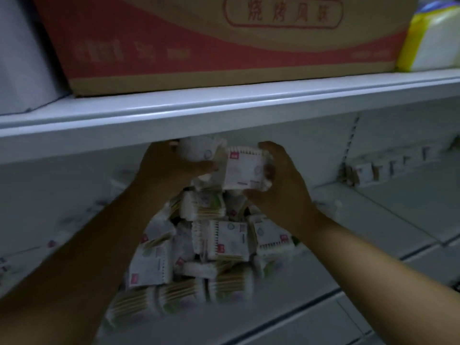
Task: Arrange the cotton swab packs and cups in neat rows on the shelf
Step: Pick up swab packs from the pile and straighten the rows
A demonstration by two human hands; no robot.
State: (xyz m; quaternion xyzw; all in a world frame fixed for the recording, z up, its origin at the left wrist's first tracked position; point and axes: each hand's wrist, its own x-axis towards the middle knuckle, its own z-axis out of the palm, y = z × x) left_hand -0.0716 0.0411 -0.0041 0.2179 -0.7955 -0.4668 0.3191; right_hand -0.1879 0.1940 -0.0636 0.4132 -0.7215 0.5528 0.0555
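At frame centre the left hand (pixel 169 168) curls its fingers round a plastic-wrapped swab pack (pixel 199 150), and the right hand (pixel 283 185) grips a squarish second pack (pixel 245 170). Below them a loose heap of packs (pixel 211 245) lies on the smooth white metal shelf (pixel 385 215) — dimly lit, with a cardboard box (pixel 224 46) on the board above.

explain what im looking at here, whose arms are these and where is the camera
No machine here: these are a person's two bare arms, filmed by one wide-angle camera worn on their head, looking at store shelving. The left hand grips one cotton swab pack and the right hand grips a second pack, both just under the upper shelf. Below them a loose pile of packs lies on the lower shelf. A row of packs stands at the back right. A cardboard box sits on the upper shelf.
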